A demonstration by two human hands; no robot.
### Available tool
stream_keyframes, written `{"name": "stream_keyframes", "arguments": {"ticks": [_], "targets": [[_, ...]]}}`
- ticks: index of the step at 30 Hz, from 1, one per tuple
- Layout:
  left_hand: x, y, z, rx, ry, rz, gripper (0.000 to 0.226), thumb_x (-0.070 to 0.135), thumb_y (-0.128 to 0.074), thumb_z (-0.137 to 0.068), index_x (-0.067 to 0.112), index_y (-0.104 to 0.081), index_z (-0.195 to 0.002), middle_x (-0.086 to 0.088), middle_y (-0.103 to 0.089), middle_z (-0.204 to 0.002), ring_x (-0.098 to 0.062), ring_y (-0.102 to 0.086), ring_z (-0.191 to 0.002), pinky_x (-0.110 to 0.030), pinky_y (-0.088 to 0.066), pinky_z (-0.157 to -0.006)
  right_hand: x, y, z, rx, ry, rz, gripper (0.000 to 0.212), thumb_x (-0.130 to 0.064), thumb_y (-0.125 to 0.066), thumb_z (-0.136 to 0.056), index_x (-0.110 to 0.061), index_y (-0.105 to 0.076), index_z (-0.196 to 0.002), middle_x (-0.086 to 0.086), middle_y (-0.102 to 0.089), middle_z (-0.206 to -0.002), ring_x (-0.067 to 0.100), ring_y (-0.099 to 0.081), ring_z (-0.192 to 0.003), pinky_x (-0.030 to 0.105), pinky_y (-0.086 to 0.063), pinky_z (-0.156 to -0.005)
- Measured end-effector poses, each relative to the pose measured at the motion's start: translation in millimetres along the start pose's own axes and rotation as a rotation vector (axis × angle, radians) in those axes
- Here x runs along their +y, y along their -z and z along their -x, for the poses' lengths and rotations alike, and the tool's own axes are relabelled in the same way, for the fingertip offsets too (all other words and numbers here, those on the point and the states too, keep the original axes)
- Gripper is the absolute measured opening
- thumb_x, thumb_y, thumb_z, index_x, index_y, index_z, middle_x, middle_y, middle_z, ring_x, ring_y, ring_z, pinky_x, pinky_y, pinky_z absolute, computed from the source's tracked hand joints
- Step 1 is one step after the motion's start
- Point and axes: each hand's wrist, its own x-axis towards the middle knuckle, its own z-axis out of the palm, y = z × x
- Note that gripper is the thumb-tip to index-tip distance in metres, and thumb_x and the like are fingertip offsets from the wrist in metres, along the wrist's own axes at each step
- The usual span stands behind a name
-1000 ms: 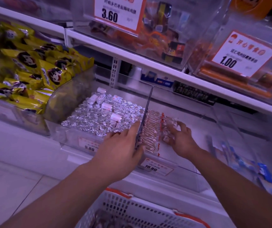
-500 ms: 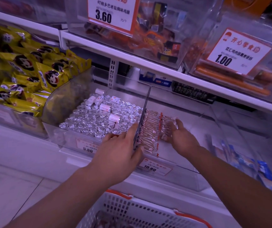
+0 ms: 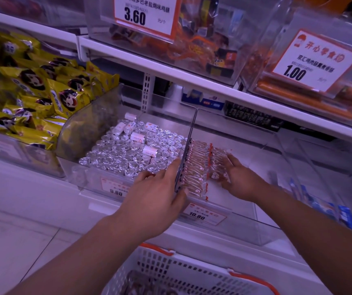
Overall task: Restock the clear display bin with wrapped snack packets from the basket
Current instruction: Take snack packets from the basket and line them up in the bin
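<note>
The clear display bin [image 3: 247, 220] sits on the lower shelf with a 10.80 price tag on its front. A row of clear-wrapped snack packets [image 3: 194, 167] with red ends stands against its left wall [image 3: 192, 128]. My left hand [image 3: 156, 199] holds that wall near the front, fingers on the left side and thumb on the packet side. My right hand [image 3: 241, 182] lies inside the bin with spread fingers pressing the packets from the right. The white basket [image 3: 192, 271] with orange handles is below; a few wrapped packets show at its bottom.
A neighbouring clear bin of silver foil rolls [image 3: 128, 154] is on the left, with yellow bags [image 3: 43, 92] beyond it. An upper shelf [image 3: 192, 81] with more bins overhangs close above. Blue packets [image 3: 341, 213] lie in the bin at the right.
Both hands stay at the packet row. My right hand has shifted slightly nearer and leftward against the packets.
</note>
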Motion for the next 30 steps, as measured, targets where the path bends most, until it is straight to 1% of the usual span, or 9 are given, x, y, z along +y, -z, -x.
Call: {"name": "stream_keyframes", "arguments": {"ticks": [6, 15, 18, 20, 22, 24, 26, 28, 30], "targets": [[2, 4, 0, -0.033, 0.016, -0.002, 0.07, 0.049, -0.035, -0.1, 0.021, -0.005, -0.157, 0.001, -0.065, -0.101, -0.02, -0.061, -0.095, -0.039, -0.034, -0.107, -1, 3, -3, 0.009, -0.094, 0.155, 0.054, -0.025, -0.058, -0.093, -0.015, -0.041, -0.143, 0.012, -0.034, -0.151, 0.037, -0.061, -0.112, 0.043, -0.053, -0.09], [1, 4, 1, -0.053, 0.005, 0.006, 0.07, 0.049, -0.037, -0.099, 0.02, -0.01, -0.157, 0.003, -0.05, -0.079, -0.02, -0.062, -0.09, -0.039, -0.035, -0.106, 1, 0, 1, 0.06, -0.101, 0.065, 0.068, -0.038, -0.062, -0.089, -0.018, -0.034, -0.148, 0.01, -0.034, -0.151, 0.034, -0.056, -0.121, 0.041, -0.051, -0.092], [1, 3, 3, -0.038, -0.013, 0.011, 0.07, 0.048, -0.039, -0.099, 0.019, -0.011, -0.156, 0.003, -0.058, -0.088, -0.023, -0.062, -0.097, -0.039, -0.037, -0.104, -1, 11, 14, 0.077, -0.108, 0.019, 0.077, -0.038, -0.064, -0.09, -0.016, -0.026, -0.153, 0.012, -0.03, -0.155, 0.032, -0.046, -0.132, 0.039, -0.046, -0.101], [2, 6, 5, -0.021, -0.002, 0.033, 0.07, 0.046, -0.042, -0.099, 0.019, -0.013, -0.156, -0.002, -0.062, -0.114, -0.027, -0.06, -0.107, -0.04, -0.038, -0.102, -7, 21, 30, 0.193, -0.091, -0.082, 0.074, -0.034, -0.066, -0.09, -0.014, -0.031, -0.152, 0.011, -0.034, -0.153, 0.03, -0.043, -0.134, 0.036, -0.041, -0.107], [8, 10, 9, 0.052, -0.021, 0.049, 0.066, 0.037, -0.047, -0.098, 0.016, -0.022, -0.155, -0.008, -0.056, -0.132, -0.033, -0.056, -0.112, -0.042, -0.039, -0.1, -16, 29, 60, 0.467, -0.037, -0.256, 0.058, -0.024, -0.066, -0.091, -0.013, -0.045, -0.143, 0.01, -0.047, -0.143, 0.027, -0.049, -0.128, 0.03, -0.038, -0.105], [14, 15, 15, 0.187, -0.096, 0.054, 0.058, 0.026, -0.05, -0.093, 0.011, -0.037, -0.148, -0.011, -0.054, -0.133, -0.035, -0.055, -0.112, -0.044, -0.04, -0.098, -32, 31, 104, 0.803, 0.076, -0.474, 0.036, -0.017, -0.06, -0.092, -0.015, -0.058, -0.128, 0.005, -0.059, -0.124, 0.018, -0.058, -0.113, 0.026, -0.045, -0.098], [19, 13, 26, 0.305, -0.208, 0.071, 0.049, 0.018, -0.052, -0.089, 0.008, -0.051, -0.136, -0.011, -0.056, -0.131, -0.033, -0.055, -0.113, -0.044, -0.042, -0.096, -53, 5, 154, 0.898, 0.192, -0.613, 0.024, -0.015, -0.052, -0.094, -0.017, -0.063, -0.116, -0.001, -0.061, -0.106, 0.009, -0.061, -0.098, 0.017, -0.045, -0.087], [21, -1, 47, 0.286, -0.309, 0.124, 0.038, 0.014, -0.052, -0.087, 0.009, -0.059, -0.125, -0.01, -0.061, -0.122, -0.032, -0.058, -0.104, -0.044, -0.044, -0.091, -77, -48, 195, 0.649, 0.219, -0.679, 0.022, -0.017, -0.051, -0.094, -0.02, -0.064, -0.112, -0.008, -0.061, -0.095, 0.006, -0.061, -0.087, 0.014, -0.043, -0.08], [18, -29, 78, 0.091, -0.392, 0.145, 0.033, 0.016, -0.051, -0.087, 0.013, -0.063, -0.118, -0.007, -0.065, -0.113, -0.031, -0.061, -0.095, -0.042, -0.046, -0.087, -95, -114, 222, 0.092, 0.153, -0.626, 0.026, -0.018, -0.054, -0.091, -0.021, -0.064, -0.115, -0.007, -0.064, -0.092, 0.013, -0.064, -0.084, 0.019, -0.042, -0.074]]}}
